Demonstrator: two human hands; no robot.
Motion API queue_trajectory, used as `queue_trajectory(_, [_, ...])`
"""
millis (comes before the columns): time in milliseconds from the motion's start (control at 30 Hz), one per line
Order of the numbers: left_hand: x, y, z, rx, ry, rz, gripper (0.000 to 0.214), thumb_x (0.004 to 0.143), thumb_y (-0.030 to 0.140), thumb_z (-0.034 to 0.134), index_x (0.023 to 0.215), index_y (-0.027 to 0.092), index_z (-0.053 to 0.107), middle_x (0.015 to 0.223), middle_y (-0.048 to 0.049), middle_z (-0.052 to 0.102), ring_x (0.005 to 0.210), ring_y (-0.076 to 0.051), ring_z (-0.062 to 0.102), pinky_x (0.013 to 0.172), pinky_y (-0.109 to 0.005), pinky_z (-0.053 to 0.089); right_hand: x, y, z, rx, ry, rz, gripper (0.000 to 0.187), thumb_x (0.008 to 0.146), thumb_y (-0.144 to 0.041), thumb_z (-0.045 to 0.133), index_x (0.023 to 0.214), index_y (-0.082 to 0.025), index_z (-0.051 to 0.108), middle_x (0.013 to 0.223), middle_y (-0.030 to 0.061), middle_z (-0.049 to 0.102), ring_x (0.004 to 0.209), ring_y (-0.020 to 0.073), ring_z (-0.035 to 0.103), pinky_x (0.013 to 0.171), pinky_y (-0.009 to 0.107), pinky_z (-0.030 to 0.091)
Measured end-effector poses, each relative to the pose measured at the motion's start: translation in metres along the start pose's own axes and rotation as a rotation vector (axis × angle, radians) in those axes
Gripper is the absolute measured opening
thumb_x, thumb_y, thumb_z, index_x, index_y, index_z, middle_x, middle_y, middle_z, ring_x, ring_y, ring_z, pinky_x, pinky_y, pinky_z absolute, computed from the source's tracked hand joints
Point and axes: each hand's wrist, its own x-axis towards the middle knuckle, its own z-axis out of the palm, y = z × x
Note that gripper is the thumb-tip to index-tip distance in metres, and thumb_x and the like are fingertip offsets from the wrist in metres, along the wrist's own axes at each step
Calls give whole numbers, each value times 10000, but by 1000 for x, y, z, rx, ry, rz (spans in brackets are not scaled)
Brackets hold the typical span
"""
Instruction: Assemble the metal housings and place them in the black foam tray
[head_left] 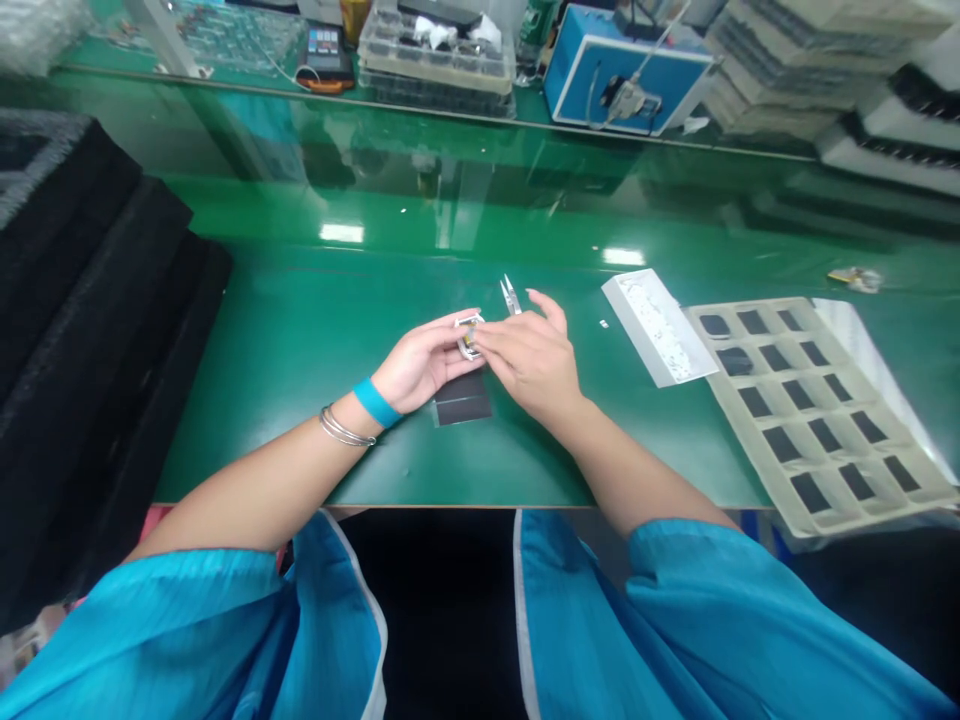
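My left hand [424, 362] holds a small white oval device housing [466, 350] between thumb and fingers, its inside with yellowish parts facing up. My right hand [532, 360] is closed, thumb and fingertips pressed together at the housing's right edge, one finger raised. Past its knuckles stick out the two pointed metal tips of tweezers [510, 295], seemingly tucked in this hand; their other end is hidden. Whatever the right fingertips pinch is too small to make out. Below the hands a dark rectangular sheet in a clear sleeve [463, 400] lies on the green mat [300, 340].
To the right stands a white box [656, 325], beside a beige compartment tray [765, 440] with dark pieces in its cells. Black foam blocks [90, 330] are stacked at left. A shelf behind carries a blue device [626, 75], plastic cases [439, 60] and stacked trays [810, 60].
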Motion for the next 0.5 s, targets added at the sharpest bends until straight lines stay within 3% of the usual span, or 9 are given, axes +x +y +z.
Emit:
queue_trajectory(167, [4,-1,-6,73,12,78,350,759,83,683,1100,157,661,1008,-49,721,877,-115,684,986,-352,524,2,5,3,69,-9,3,117,898,-243,623,885,-282,733,1017,11,715,991,194,599,1091,519,374])
queue_trajectory(267, [0,0,-5,165,-5,115,459,699,113,762,1141,186,662,1114,-64,716,977,-152,685,969,-337,542,3,4,4,228,22,182,122,837,-220,692,955,-235,716,1083,61,670,1064,198,595,1015,435,470])
queue_trajectory(367, [-10,3,1,329,-37,114,512,667,231,819,1160,249,682,1229,-51,690,1140,-214,643,1003,-329,534,4,-2,5,554,-39,394,391,770,-184,743,1145,-200,634,1193,87,635,1021,156,637,900,314,547])
queue_trajectory(433, [-13,5,1,468,-25,78,445,668,312,817,1099,344,716,1252,36,681,1234,-238,589,1044,-317,512,8,2,10,779,-171,457,503,752,-168,756,1224,-191,583,1201,86,653,971,133,666,822,247,564])
queue_trajectory(500, [-8,6,-6,594,-15,-8,451,647,389,804,1076,479,699,1230,172,664,1329,-276,502,1056,-357,509,12,14,13,935,-306,480,496,716,-184,789,1180,-187,613,1067,17,705,907,128,686,774,199,553])
